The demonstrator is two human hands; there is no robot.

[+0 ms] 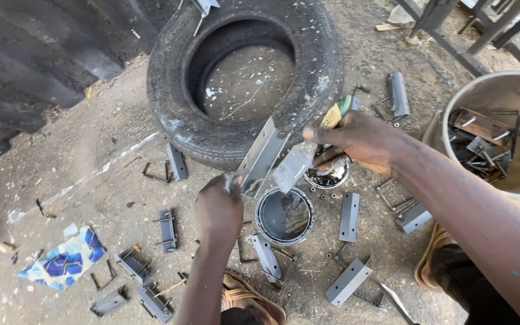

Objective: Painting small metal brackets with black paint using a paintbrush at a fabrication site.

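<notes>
A crumpled flat wrapper [62, 260], blue and white with a patterned print, lies on the dirt ground at lower left, among scattered grey metal brackets; no labels, signs or screens show

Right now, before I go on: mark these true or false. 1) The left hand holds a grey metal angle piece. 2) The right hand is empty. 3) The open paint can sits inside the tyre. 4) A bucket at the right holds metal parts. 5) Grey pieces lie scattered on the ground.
1) The left hand holds a grey metal angle piece: true.
2) False: the right hand grips a brush.
3) False: the paint can sits on the ground in front of the tyre.
4) The bucket holds metal parts: true.
5) True, for example one grey piece.
</notes>
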